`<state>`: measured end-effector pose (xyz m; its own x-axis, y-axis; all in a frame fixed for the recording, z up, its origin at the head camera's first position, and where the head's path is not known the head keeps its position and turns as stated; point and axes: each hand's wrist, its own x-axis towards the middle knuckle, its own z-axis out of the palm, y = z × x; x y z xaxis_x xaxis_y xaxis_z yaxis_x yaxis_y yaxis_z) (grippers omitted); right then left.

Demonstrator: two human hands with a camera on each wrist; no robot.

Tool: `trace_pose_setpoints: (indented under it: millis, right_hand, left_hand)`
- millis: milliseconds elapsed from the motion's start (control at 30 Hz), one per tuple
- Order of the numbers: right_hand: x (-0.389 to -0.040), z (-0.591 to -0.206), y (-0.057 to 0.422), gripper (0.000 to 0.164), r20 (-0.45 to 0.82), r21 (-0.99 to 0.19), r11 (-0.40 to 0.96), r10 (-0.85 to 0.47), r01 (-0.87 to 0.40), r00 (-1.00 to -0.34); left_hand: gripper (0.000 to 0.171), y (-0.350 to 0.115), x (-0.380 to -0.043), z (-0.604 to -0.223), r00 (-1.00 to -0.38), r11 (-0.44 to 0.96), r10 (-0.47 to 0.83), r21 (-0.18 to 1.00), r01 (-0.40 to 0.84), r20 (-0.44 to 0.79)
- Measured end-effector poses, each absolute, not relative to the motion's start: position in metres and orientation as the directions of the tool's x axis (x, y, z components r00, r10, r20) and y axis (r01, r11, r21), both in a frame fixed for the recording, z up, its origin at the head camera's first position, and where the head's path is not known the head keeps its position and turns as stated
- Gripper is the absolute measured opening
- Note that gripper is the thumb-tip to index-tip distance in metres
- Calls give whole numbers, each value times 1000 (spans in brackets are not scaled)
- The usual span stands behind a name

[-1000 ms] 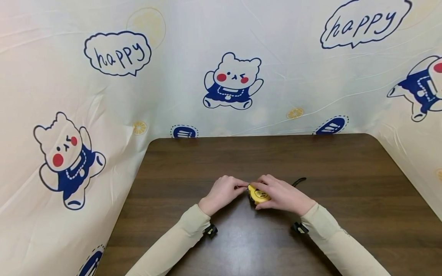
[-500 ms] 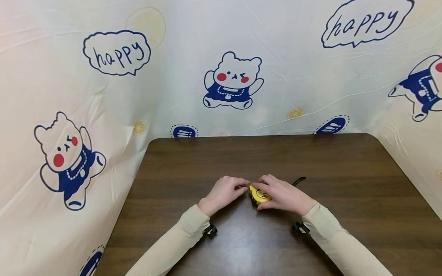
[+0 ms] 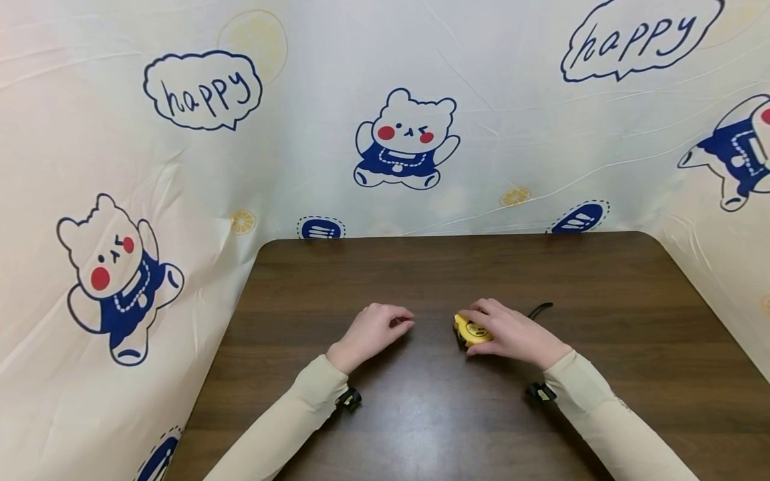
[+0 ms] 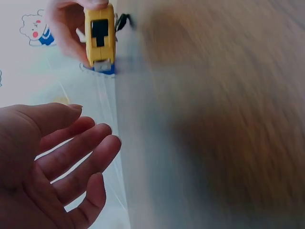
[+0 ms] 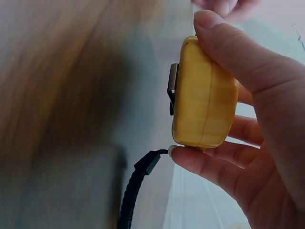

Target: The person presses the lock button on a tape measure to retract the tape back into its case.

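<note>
We see the right hand (image 3: 511, 334) gripping a yellow tape measure (image 3: 472, 330) on the dark wooden bench (image 3: 421, 280), thumb on one flat face and fingers curled round the other, right of the bench's centre. The left hand (image 3: 373, 331) rests on the bench well apart from it, fingers relaxed and loosely bent, holding nothing. We judge the tape measure to be a rigid, compact plastic case, light enough for one hand and not fragile; its smooth faces could slip, so hold is best taken across the two broad sides, as the right hand does. A black wrist strap (image 3: 539, 308) trails from the case toward the right, limp and liable to snag. The right wrist view shows what the head view does not: a dark metal belt clip (image 5: 172, 93) on the narrow edge of the case (image 5: 205, 93) and the strap's attachment (image 5: 143, 164) beneath it. The left wrist view shows the case end-on (image 4: 100, 36), with a black panel on its front edge, and the left hand's open fingers (image 4: 76, 152). Both wrist views are blurred across the bench surface.
</note>
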<state>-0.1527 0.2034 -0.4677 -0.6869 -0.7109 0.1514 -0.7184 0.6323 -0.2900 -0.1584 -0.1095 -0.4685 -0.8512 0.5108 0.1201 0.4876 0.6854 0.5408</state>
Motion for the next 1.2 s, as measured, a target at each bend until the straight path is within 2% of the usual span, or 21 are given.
trace_pose_setpoints:
  millis: [367,933,1200]
  right_hand:
    - [-163,-472,238,68,156,-274,711,-632,-648,-759]
    - [-138,-483,210,68,188,-269,686,-651,-676,-735]
    - [-133,-480,207,66,152,-282,712,-629,-643,-762]
  left_hand:
    - [17,-146,-157,-468,-891,724,438,540,428,119]
    - [24,-164,-153,-474,-918,759,379,527,383,121]
    - [23,-170,-151,-476,-934,773,339,532,345,114]
